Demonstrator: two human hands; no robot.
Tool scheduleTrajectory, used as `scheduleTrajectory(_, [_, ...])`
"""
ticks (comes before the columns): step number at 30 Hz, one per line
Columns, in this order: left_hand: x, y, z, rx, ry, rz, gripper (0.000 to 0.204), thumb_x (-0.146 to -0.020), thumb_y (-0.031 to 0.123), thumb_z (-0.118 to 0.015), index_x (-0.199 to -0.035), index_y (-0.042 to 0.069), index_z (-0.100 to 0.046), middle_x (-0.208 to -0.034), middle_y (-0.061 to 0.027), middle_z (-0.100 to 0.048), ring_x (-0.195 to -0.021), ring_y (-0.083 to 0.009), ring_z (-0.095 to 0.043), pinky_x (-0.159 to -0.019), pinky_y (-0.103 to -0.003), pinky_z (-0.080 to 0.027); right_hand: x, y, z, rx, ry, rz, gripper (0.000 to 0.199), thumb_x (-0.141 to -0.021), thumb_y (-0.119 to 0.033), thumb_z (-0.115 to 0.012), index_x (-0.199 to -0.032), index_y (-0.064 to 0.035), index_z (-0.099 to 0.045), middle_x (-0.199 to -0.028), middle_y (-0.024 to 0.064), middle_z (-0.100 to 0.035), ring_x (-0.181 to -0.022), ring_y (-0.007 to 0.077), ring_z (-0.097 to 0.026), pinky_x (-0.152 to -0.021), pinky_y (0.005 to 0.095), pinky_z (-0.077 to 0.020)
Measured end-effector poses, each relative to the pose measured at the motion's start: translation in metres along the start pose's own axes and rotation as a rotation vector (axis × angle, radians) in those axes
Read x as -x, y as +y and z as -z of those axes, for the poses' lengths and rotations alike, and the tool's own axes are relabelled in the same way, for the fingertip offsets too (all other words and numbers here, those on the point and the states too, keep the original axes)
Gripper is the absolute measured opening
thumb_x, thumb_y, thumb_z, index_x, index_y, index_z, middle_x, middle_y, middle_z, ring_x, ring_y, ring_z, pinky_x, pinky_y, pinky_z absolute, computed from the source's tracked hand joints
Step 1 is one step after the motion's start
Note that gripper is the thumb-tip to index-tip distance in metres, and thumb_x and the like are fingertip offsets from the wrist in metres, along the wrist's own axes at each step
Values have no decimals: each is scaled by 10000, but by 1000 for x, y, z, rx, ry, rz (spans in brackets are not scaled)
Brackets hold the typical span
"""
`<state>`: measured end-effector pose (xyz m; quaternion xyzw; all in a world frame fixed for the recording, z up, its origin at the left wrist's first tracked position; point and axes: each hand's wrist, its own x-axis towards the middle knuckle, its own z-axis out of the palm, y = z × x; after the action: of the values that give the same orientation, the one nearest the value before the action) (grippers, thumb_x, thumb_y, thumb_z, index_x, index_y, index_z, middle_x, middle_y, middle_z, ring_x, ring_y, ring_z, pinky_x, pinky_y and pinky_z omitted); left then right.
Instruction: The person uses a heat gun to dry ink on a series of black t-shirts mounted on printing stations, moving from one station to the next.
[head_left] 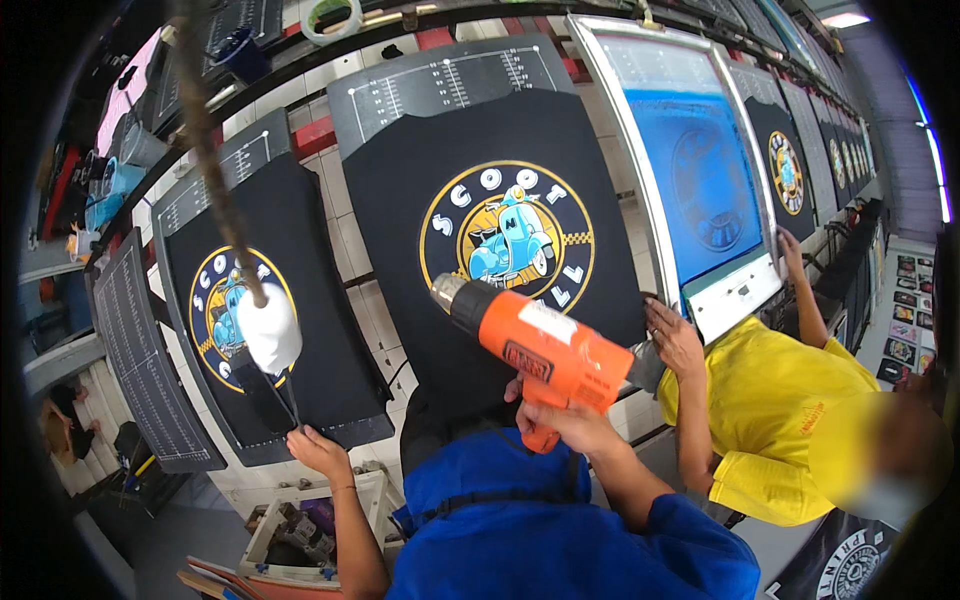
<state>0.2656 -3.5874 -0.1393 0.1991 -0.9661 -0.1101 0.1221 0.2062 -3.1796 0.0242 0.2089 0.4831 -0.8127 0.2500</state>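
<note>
My right hand (570,425) grips the handle of an orange heat gun (560,350). Its dark nozzle points left, above a black T-shirt (400,210) with a round scooter print (505,235). That shirt lies flat on a grey platen (350,110). On the left, my left hand (322,452) is closed at the near edge of a second black shirt (340,370) with the same print. A thin dark piece meets its fingertips; what it is I cannot make out. A white wrapped object (272,335) on a hanging brown cord or rod (215,170) partly covers this print.
To the right, a co-worker in a yellow shirt (770,410) has both hands at a screen frame (650,190) with blue mesh. Further printed shirts (785,170) line the right. A bare dark platen (150,370) stands far left. Tape (330,22) lies at the back; a cart (370,510) stands below.
</note>
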Motion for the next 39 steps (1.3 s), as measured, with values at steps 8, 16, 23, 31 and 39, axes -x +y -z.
scheduleTrajectory(8, [-3,9,6,162,81,152,270,-1004,183,-435,-915,-61,-511,-890,-244,-539,-860,-433,-506,-786,-475,-398,-28,-106,-30,131,47,48,376,-866,-79,-610,-1211,-13,-477,-947,61,-606,-697,115,-583,-614,263,-500])
scheduleTrajectory(16, [3,0,4,133,233,332,223,-982,171,-476,-898,-26,-540,-863,-222,-543,-845,-418,-508,-768,-468,-398,-60,-164,-25,85,-56,208,585,-846,-117,-646,-1370,-19,-407,-983,87,-613,-640,101,-579,-503,235,-487])
scheduleTrajectory(23, [-6,13,9,57,160,232,143,-918,135,-523,-923,4,-581,-896,-148,-570,-877,-354,-512,-780,-453,-384,-75,-157,-20,262,28,146,568,-892,-175,-623,-1392,-61,-378,-971,103,-602,-555,78,-530,-354,186,-378])
scheduleTrajectory(31, [-6,14,6,82,125,244,201,-927,194,-510,-936,12,-594,-923,-135,-567,-899,-345,-507,-799,-454,-366,-82,-150,-21,514,254,231,403,-965,-324,-569,-1179,17,-554,-779,48,-601,-589,97,-566,-465,213,-460])
scheduleTrajectory(39, [-8,13,3,56,121,218,305,-965,250,-430,-901,-6,-582,-870,-187,-541,-853,-394,-489,-749,-482,-357,-90,-143,-16,476,253,218,346,-941,-346,-613,-1034,-16,-566,-717,11,-550,-556,90,-540,-474,229,-451])
